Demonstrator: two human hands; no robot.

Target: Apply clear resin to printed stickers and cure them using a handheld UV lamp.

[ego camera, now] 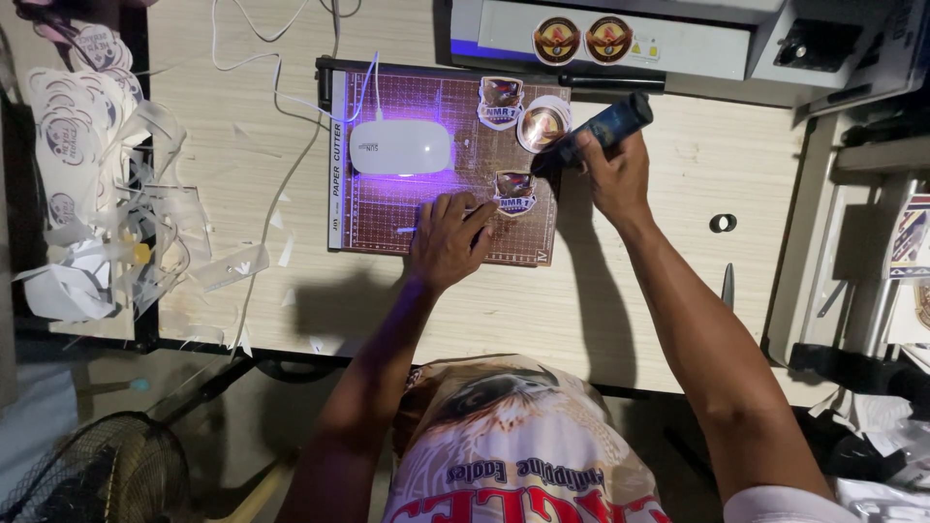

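My left hand [448, 238] rests on the gridded cutting mat [387, 208], its fingertips touching a shield-shaped sticker [517, 193] near the mat's right edge. My right hand [616, 174] grips a dark cylindrical tool [599, 130], its tip tilted down toward a round sticker [542, 125]. Another shield-shaped sticker [501, 102] lies at the mat's top. A small white lamp [400, 147] sits on the mat and casts violet light.
A pile of sticker sheets and paper offcuts [92, 184] lies at the left. A grey machine [620, 39] stands at the desk's back. A black ring [723, 223] and a thin blade [728, 286] lie on the desk at right. A fan [102, 475] stands below.
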